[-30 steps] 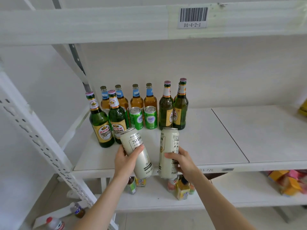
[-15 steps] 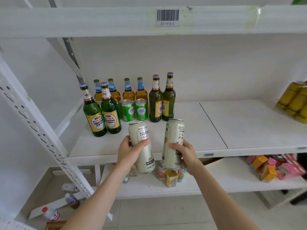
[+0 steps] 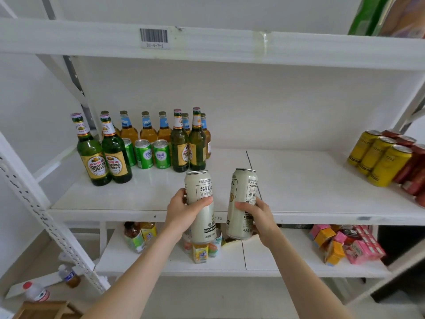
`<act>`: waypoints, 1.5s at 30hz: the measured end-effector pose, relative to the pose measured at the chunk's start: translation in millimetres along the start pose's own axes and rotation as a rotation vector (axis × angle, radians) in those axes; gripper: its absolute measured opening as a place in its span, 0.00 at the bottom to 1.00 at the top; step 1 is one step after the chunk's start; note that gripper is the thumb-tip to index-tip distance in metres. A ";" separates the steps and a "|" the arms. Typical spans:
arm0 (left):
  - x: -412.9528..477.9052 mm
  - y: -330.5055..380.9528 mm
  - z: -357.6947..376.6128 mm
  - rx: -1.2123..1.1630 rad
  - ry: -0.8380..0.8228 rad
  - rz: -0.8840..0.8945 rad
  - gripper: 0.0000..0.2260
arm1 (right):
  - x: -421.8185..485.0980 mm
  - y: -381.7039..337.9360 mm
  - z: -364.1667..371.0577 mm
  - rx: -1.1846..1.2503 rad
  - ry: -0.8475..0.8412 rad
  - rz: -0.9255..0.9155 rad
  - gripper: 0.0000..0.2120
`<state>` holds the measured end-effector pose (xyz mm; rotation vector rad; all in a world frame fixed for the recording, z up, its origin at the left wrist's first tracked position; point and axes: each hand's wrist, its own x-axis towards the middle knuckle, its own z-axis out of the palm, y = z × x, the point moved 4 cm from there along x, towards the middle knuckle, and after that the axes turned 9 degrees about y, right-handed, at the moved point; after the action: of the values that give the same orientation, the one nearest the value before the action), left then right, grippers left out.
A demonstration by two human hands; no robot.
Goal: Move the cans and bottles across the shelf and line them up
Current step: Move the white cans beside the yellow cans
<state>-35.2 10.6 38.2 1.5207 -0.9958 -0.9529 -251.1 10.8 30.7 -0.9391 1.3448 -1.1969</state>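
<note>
From the head camera, the left hand is wrapped around the middle of a tall pale can, thumb across the front and fingers behind, with the can tipped slightly so its top leans left. The right hand grasps a second pale can low on its side, and this one leans slightly right. The two cans are near each other but apart, and both seem to hang in the air just in front of the front edge of the white shelf rather than stand on it. At the left end of that shelf stand two green bottles, three small green cans, a row of amber bottles along the back and two darker bottles to their right. At the far right end, yellow cans stand beside red cans. A barcode label is stuck on the board above. The lower shelf carries small drinks and a heap of cartons.
</note>
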 end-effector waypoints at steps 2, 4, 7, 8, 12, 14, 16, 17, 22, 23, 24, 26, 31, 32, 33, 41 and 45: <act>-10.2 1.9 20.0 0.010 0.001 0.001 0.22 | 1.5 -0.9 -23.8 0.001 0.000 -0.002 0.26; -19.9 3.3 38.8 0.026 0.008 0.000 0.20 | 3.8 0.6 -47.0 -0.002 0.009 0.002 0.25; -31.4 6.1 67.7 0.038 0.010 0.001 0.19 | 9.1 1.9 -79.6 -0.005 0.026 -0.001 0.23; -33.9 7.4 77.7 0.043 0.004 -0.001 0.19 | 11.3 1.5 -89.9 -0.004 0.033 -0.002 0.23; -35.5 14.5 118.3 0.075 -0.032 0.006 0.19 | 22.3 -3.3 -126.4 0.019 0.056 -0.008 0.22; -31.1 21.0 141.4 0.081 -0.057 0.017 0.19 | 31.5 -7.6 -144.0 0.031 0.071 -0.015 0.21; -23.9 28.0 167.2 0.084 -0.083 0.035 0.19 | 44.9 -12.1 -163.7 0.035 0.093 -0.022 0.21; -19.8 31.4 180.3 0.088 -0.095 0.044 0.19 | 52.9 -14.2 -174.1 0.035 0.106 -0.025 0.21; 5.2 41.7 249.7 0.117 -0.157 0.078 0.22 | 99.0 -24.3 -227.7 0.043 0.164 -0.046 0.22; 10.0 43.4 264.0 0.116 -0.164 0.080 0.23 | 108.4 -27.0 -238.6 0.047 0.170 -0.052 0.22; 13.7 45.0 277.9 0.117 -0.172 0.082 0.23 | 116.7 -29.3 -248.9 0.050 0.174 -0.056 0.22; 17.4 49.6 303.8 0.115 -0.182 0.082 0.24 | 130.5 -32.5 -268.8 0.060 0.183 -0.061 0.21; 21.8 60.9 363.3 0.104 -0.186 0.073 0.24 | 159.1 -37.2 -319.4 0.078 0.189 -0.066 0.21; 21.5 62.6 374.6 0.105 -0.184 0.074 0.25 | 164.4 -38.5 -329.6 0.080 0.188 -0.066 0.21; 21.1 63.7 386.1 0.102 -0.179 0.076 0.26 | 169.5 -40.2 -340.4 0.079 0.188 -0.063 0.22; 2.1 75.5 479.0 0.080 -0.124 0.062 0.26 | 205.2 -64.7 -427.9 0.032 0.136 -0.067 0.25; 0.3 81.6 513.0 0.087 -0.104 0.074 0.29 | 225.8 -72.7 -455.5 0.011 0.111 -0.075 0.25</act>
<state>-523.3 -167.2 42.8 1.5072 -1.1728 -0.9544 -737.5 -154.2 30.2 -0.9339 1.3999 -1.3290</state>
